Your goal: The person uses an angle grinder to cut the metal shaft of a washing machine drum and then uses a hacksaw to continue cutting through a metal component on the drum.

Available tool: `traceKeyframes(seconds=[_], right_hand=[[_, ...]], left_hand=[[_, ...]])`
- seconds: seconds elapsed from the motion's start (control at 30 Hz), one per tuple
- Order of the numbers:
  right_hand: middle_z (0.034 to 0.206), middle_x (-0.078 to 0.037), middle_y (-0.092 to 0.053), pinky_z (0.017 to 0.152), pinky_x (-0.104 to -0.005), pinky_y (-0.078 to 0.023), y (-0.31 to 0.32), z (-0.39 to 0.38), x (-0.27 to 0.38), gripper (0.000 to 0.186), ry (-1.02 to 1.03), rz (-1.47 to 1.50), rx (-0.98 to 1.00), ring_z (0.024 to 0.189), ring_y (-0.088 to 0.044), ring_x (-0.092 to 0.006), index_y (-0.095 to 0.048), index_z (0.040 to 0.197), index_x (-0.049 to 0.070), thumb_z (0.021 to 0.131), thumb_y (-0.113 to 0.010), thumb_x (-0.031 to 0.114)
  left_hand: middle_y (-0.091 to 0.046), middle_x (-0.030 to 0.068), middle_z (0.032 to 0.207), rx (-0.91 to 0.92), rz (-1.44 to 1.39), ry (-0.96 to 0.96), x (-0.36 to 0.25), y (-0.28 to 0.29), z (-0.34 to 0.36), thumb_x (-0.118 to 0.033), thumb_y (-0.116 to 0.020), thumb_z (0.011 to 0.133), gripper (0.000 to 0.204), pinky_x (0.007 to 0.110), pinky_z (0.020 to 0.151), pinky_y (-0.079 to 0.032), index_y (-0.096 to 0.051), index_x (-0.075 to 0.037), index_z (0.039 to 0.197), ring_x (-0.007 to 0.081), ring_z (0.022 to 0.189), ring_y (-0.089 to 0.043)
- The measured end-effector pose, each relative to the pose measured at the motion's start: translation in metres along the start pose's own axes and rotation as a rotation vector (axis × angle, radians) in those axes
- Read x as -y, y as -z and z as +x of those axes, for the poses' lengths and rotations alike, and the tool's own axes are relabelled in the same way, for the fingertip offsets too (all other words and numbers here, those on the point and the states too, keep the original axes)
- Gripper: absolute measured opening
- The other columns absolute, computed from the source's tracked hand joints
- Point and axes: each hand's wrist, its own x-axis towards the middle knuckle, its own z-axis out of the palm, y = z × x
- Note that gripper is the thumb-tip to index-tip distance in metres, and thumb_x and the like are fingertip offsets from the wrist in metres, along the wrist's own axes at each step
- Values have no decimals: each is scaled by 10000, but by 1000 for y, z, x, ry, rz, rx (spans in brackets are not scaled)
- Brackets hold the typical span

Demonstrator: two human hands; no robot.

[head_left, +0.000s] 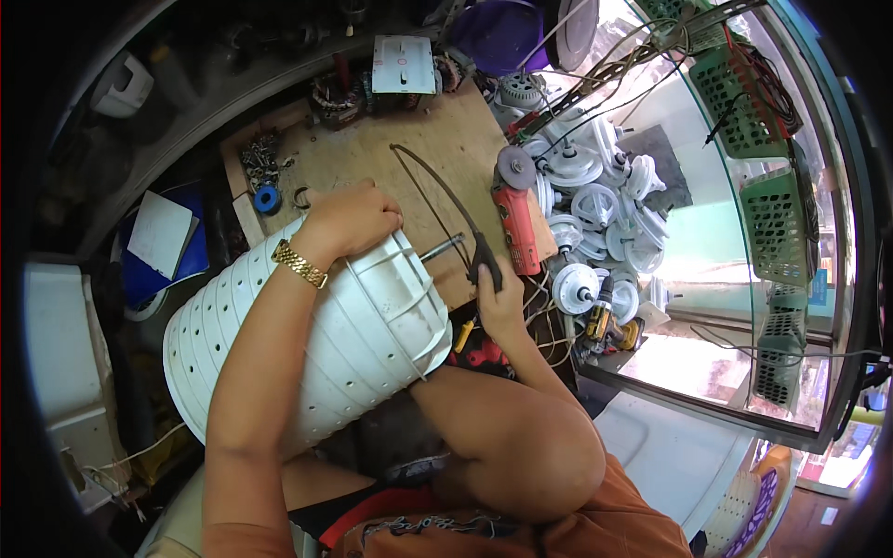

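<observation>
A white perforated spin tub [358, 339], like one from a washing machine, lies on its side across my lap. A metal shaft [441, 248] sticks out of its ribbed end. My left hand [353, 221] rests on top of that end, its fingers curled down over the edge. In my right hand [502, 299] is the black handle of a small hacksaw [456, 197]. The saw's bowed frame and thin blade point away to the far left, above the board. The handle is just right of the shaft's tip; whether they touch I cannot tell.
On the wooden board [372, 139] lie a red angle grinder [516, 219], blue tape [267, 199] and several small metal parts [262, 160]. White plastic pulleys [595, 209] and a yellow drill [605, 321] lie to the right, by a glass case with green baskets [777, 223].
</observation>
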Motion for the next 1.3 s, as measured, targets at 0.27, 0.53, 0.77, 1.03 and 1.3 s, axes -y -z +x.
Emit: traceKeyframes(seconds=[0.27,0.53,0.77,1.03,1.3], right_hand=[[765,-178,-651,626,-367,-496,51,-66,11,136,-126,-52,84,651,-657,-268,-647,1059,4,975,-619,107],[739,-185,-621,591,-373,-463,62,-89,1,111,-177,-29,88,631,-639,-257,-606,1000,-2,989,-609,108],[737,-167,-618,587,-388,-450,12,-10,-2,139,-141,49,76,624,-614,-270,-608,1022,-12,1004,-591,125],[863,-171,-688,704,-329,-500,69,-73,11,229,-288,91,50,771,-636,-161,-643,1152,-14,1014,-563,151],[781,-103,-635,663,-326,-484,72,-71,18,231,-443,67,138,699,-589,-146,-645,1149,-17,998,-584,146]], left_hand=[[-631,108,1198,25,-25,13,-6,5,-14,-359,-547,956,305,617,1002,-350,-793,-246,1098,348,1163,-608],[-640,107,1300,74,-94,15,4,16,-15,-363,-525,958,340,674,1014,-341,-786,-267,1152,326,1202,-620],[-644,102,1295,33,-28,2,-11,5,-2,-374,-542,949,330,668,1009,-330,-792,-274,1140,327,1205,-617],[-631,116,1221,1,-5,-15,-13,3,-6,-361,-554,962,311,606,980,-379,-789,-227,1114,369,1168,-593],[-627,115,1210,77,-70,-3,-1,3,-6,-359,-539,969,313,614,989,-381,-789,-229,1105,373,1193,-574]])
